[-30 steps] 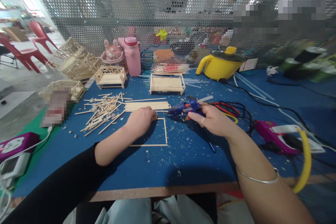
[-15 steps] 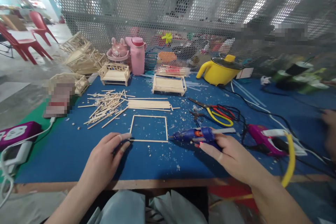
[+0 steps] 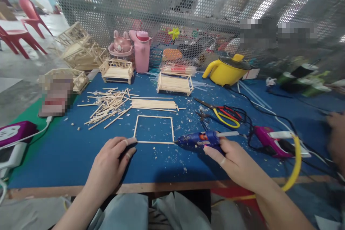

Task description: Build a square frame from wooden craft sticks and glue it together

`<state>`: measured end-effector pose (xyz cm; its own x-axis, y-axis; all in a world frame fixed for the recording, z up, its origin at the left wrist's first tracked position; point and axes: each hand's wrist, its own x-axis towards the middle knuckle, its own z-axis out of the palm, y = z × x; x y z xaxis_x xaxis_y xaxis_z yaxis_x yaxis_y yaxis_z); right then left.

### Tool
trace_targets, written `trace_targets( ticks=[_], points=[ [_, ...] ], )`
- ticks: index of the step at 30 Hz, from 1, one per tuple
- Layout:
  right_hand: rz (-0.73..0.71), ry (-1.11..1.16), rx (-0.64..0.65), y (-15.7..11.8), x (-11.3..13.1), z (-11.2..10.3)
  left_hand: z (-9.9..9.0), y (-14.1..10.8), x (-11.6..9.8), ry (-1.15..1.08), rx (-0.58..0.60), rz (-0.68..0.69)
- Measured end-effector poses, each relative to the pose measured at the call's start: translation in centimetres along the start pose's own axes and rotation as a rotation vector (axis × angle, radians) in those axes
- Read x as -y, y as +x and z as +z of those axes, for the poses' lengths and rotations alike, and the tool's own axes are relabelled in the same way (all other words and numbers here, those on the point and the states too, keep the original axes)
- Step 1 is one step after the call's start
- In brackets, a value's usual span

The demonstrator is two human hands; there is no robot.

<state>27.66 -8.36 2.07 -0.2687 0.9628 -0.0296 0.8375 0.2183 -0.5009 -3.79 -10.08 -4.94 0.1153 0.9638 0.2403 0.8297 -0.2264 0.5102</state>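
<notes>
A rectangular frame of thin wooden sticks (image 3: 155, 142) lies flat on the blue tabletop in front of me. My left hand (image 3: 113, 156) is at its near left corner, forefinger pressing on the stick end and thumb just below it. My right hand (image 3: 231, 158) is wrapped round a blue hot glue gun (image 3: 196, 139), with a pale glue stick (image 3: 229, 134) poking out of its back. The gun's nozzle touches, or nearly touches, the near right corner of the frame. Beyond the frame lie a row of straight sticks (image 3: 153, 104) and a messy heap of sticks (image 3: 107, 107).
Scissors (image 3: 226, 118) and pliers (image 3: 206, 116) lie right of the frame, near a purple power strip (image 3: 266, 140) and cables. Small stick-built beds (image 3: 175, 83), a pink flask (image 3: 142, 52) and a yellow pot (image 3: 226, 72) stand behind. Another person's hand (image 3: 335, 125) shows at the right edge.
The view has shifted slightly. Both hands keep their places at the frame's near corners, and the glue gun's nozzle stays at the right one.
</notes>
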Motion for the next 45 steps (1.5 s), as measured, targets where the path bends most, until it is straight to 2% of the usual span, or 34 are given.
trace_targets(
  ticks=[5,9,15,23,27,31,34,37,45],
  points=[
    [-0.003,-0.013,0.005,0.2,0.0,0.1,0.2,0.4,-1.1,0.006,-0.069,-0.055],
    [0.008,-0.027,0.021,0.2,-0.1,0.0,0.6,0.6,-2.0,0.0,-0.109,-0.043],
    [-0.018,-0.023,0.006,0.2,-0.1,-0.1,1.0,1.0,-2.9,-0.027,-0.051,0.017],
    [-0.024,-0.057,-0.029,0.1,-0.5,0.2,1.4,1.6,-3.8,0.055,-0.011,0.01],
    [-0.029,0.007,-0.052,0.1,-0.7,0.1,0.6,1.1,-3.0,0.022,-0.046,-0.05],
    [0.002,0.087,-0.134,0.3,-0.4,-0.2,-0.9,0.2,-0.8,0.042,-0.095,-0.135],
    [0.017,0.174,-0.15,0.8,0.2,-0.4,-1.5,-0.3,0.7,0.046,-0.12,-0.152],
    [-0.019,0.201,-0.124,1.8,1.4,-0.3,-1.4,-0.5,1.3,0.048,-0.114,-0.134],
    [-0.3,0.074,0.126,5.7,6.8,0.9,-1.1,-0.5,1.2,0.007,-0.082,-0.122]
  ],
)
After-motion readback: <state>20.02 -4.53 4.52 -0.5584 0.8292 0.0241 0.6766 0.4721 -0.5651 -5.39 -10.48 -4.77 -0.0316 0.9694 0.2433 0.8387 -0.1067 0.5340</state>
